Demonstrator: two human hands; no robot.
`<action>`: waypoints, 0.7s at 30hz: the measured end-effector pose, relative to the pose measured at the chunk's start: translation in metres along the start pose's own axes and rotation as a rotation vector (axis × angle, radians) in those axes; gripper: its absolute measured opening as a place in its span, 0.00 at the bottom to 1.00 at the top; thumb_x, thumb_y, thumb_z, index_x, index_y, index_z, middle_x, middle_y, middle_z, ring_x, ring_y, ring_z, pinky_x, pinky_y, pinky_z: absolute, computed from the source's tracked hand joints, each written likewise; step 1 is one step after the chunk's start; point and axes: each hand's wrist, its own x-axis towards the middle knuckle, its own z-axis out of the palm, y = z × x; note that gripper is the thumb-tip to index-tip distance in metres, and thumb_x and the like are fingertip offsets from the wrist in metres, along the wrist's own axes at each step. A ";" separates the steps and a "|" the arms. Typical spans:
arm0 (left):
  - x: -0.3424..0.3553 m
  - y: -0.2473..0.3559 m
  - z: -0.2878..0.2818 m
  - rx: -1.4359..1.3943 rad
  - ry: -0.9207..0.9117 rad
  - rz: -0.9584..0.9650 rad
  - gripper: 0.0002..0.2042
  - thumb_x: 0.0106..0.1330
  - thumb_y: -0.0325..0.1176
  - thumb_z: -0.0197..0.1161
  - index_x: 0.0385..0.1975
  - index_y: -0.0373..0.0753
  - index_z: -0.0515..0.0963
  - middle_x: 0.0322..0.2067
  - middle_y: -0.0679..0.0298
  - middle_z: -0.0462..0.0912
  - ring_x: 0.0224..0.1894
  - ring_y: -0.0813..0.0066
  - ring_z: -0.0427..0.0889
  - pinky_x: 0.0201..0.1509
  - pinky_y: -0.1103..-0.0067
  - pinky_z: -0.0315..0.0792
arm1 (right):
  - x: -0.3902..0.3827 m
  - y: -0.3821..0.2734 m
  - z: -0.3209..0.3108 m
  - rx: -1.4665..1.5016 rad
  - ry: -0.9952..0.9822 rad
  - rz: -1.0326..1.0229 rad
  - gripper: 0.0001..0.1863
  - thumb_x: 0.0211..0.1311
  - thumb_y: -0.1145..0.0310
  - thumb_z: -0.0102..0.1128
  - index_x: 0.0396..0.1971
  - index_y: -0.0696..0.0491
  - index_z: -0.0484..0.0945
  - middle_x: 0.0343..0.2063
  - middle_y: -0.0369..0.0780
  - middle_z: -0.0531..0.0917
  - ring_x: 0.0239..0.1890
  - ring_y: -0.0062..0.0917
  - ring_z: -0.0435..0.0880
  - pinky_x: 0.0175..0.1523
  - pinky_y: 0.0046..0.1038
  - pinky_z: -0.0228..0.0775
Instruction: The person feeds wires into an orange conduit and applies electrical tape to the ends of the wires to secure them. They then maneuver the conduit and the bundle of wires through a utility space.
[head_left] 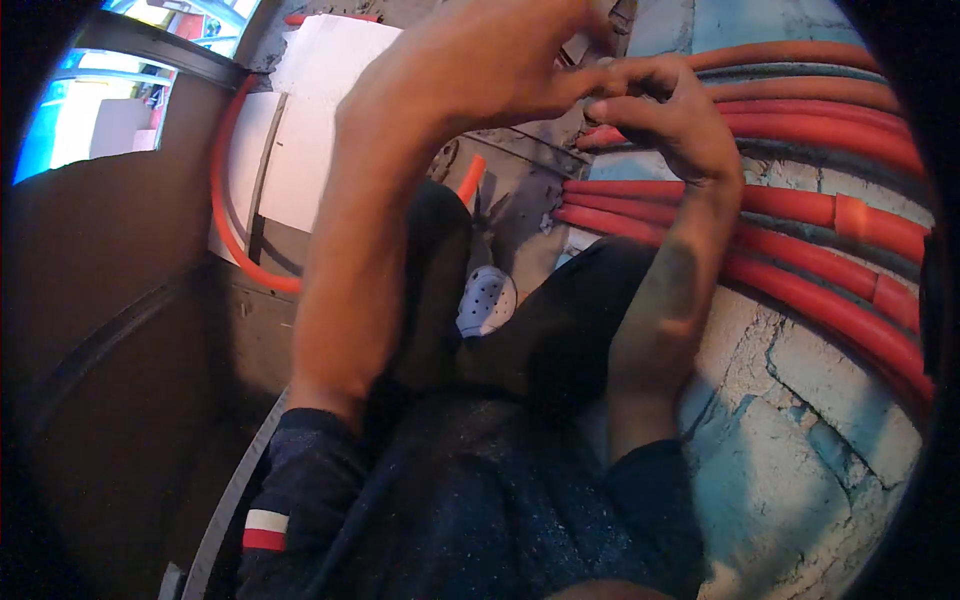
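Note:
My left hand reaches across the upper middle, smeared by motion, its fingers bent and its thumb stretched toward my right hand. Just beside it my right hand is curled, with thumb and fingertips drawn close together. The fingertips of both hands meet, and whatever they pinch is too small or too hidden to name. Behind and to the right of my right hand, several red pipes run along the wall in two groups. One pipe carries a wider coupling. My right forearm crosses in front of the lower group.
A rough, cracked block wall rises on the right. White boards stand at the upper left beside a bent red pipe. A short orange-red pipe end shows near my knees, above a perforated white shoe. A dark brown panel fills the left.

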 end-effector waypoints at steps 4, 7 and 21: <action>0.003 -0.002 -0.008 -0.231 -0.428 -0.189 0.15 0.58 0.42 0.65 0.29 0.33 0.82 0.27 0.55 0.83 0.33 0.65 0.81 0.47 0.69 0.71 | -0.006 -0.010 0.006 -0.052 -0.057 0.015 0.15 0.43 0.62 0.72 0.30 0.55 0.83 0.23 0.32 0.81 0.23 0.12 0.74 0.26 0.16 0.63; -0.003 -0.003 -0.010 -0.321 -0.389 -0.196 0.15 0.56 0.41 0.67 0.29 0.33 0.83 0.25 0.55 0.83 0.29 0.67 0.81 0.35 0.73 0.74 | -0.015 -0.021 0.005 -0.097 -0.125 0.019 0.17 0.43 0.61 0.73 0.31 0.55 0.83 0.22 0.32 0.81 0.23 0.13 0.75 0.27 0.17 0.64; -0.008 -0.004 -0.010 -0.213 -0.139 0.009 0.11 0.56 0.39 0.68 0.26 0.36 0.83 0.25 0.59 0.82 0.28 0.69 0.78 0.34 0.74 0.72 | -0.026 -0.051 0.014 0.314 0.087 -0.167 0.20 0.53 0.68 0.67 0.44 0.61 0.74 0.31 0.40 0.80 0.29 0.20 0.81 0.31 0.18 0.75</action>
